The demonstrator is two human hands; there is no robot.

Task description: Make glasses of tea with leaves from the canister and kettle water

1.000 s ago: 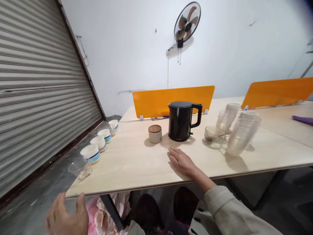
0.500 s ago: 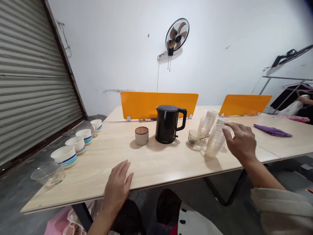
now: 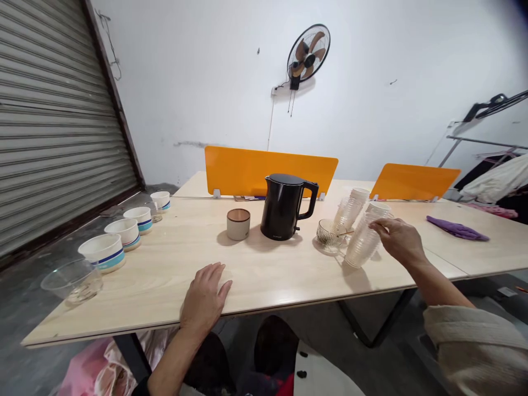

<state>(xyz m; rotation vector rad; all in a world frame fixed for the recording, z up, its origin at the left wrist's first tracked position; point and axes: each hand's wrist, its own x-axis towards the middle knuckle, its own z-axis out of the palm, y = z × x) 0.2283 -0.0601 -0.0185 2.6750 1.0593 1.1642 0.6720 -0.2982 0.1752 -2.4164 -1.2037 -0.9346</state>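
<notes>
My left hand lies flat on the table near its front edge, fingers stretched out and nothing in it. To the right, my right hand pinches the upper rim of a leaning stack of clear plastic cups; whether it grips one cup or more cannot be seen. Behind that stack stands another stack of clear cups. Left of them is a ribbed glass bowl with a thin stick across its rim. A black electric kettle and a small beige cup stand mid-table.
Paper bowls with blue bands stand in a row along the left edge, with a clear plastic bowl nearest me. Orange dividers rise at the back. A purple cloth lies far right.
My right hand has gone from spread fingers to a pinch at the top of the cup stack. The left hand stays flat on the table, and the view has shifted slightly.
</notes>
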